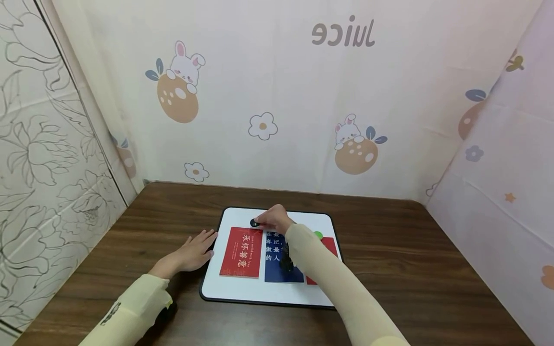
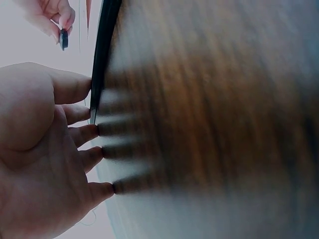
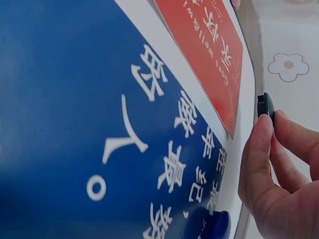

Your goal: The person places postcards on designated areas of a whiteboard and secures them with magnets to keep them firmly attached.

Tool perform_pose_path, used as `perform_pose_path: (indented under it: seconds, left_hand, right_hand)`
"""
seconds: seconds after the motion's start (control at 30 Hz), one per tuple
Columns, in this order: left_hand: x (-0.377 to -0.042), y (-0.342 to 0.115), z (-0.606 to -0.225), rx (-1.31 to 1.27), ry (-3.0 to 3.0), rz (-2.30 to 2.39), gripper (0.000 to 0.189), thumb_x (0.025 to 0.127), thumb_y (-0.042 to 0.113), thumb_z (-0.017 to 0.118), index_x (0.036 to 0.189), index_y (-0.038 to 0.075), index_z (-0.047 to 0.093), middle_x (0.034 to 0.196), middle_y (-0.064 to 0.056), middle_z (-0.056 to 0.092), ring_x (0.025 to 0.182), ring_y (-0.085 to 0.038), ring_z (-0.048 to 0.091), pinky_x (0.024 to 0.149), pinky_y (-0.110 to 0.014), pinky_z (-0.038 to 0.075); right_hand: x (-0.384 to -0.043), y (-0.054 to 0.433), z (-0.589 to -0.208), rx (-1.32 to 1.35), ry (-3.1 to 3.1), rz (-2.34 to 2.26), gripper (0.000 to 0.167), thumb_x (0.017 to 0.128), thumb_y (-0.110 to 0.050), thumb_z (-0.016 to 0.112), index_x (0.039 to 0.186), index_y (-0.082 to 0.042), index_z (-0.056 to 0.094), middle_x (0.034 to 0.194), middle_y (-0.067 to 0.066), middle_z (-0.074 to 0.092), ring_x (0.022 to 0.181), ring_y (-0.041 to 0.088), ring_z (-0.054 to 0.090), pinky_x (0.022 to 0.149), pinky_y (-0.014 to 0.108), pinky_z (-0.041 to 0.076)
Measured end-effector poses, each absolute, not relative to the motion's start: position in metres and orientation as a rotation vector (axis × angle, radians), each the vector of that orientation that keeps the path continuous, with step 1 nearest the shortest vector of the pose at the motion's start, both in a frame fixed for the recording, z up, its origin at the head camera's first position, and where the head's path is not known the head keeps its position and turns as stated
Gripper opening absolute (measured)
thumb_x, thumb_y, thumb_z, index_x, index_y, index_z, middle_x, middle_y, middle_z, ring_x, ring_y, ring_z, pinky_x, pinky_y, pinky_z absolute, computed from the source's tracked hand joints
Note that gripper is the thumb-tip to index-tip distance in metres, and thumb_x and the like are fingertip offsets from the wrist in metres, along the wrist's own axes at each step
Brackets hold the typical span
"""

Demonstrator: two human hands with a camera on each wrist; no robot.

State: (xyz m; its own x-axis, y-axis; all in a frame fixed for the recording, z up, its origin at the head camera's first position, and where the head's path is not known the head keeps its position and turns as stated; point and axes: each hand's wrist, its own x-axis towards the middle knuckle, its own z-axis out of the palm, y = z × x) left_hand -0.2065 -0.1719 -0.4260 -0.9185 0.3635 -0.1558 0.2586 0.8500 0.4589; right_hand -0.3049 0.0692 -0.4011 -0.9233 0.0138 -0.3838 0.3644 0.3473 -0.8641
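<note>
My right hand (image 1: 275, 218) pinches a small round black magnet (image 3: 267, 104) between thumb and fingertips, close over the upper part of a white board (image 1: 233, 290). Just below the magnet lies a red card (image 1: 242, 252) with white lettering. A blue card (image 1: 284, 274) lies beside it, partly hidden by my right sleeve, with a blue magnet (image 3: 219, 225) at its upper edge in the right wrist view. My left hand (image 1: 193, 253) has its fingers extended, fingertips touching the board's black left edge (image 2: 102, 55).
Another red card (image 1: 330, 246), with a round green magnet (image 1: 319, 235) at its top, lies on the board's right side, partly behind my right forearm. The board rests on a dark wooden table (image 1: 402, 269), backed by a printed curtain (image 1: 268, 158).
</note>
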Motion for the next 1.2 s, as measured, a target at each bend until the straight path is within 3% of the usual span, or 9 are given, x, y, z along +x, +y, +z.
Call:
perform_pose_path:
  seconds: [1.2]
  left_hand:
    - [-0.204, -0.172, -0.424, 0.501, 2.783, 0.656, 0.056, 0.098, 0.016, 0.050, 0.147, -0.003, 0.031, 0.150, -0.027, 0.025, 0.140, -0.043, 0.014, 0.106, -0.065, 0.008]
  right_hand:
    - [-0.300, 0.046, -0.402, 0.300, 2.339, -1.553, 0.013, 0.084, -0.009, 0.074, 0.092, 0.001, 0.070, 0.085, 0.012, 0.067, 0.064, 0.017, 0.068, 0.066, 0.026, 0.054]
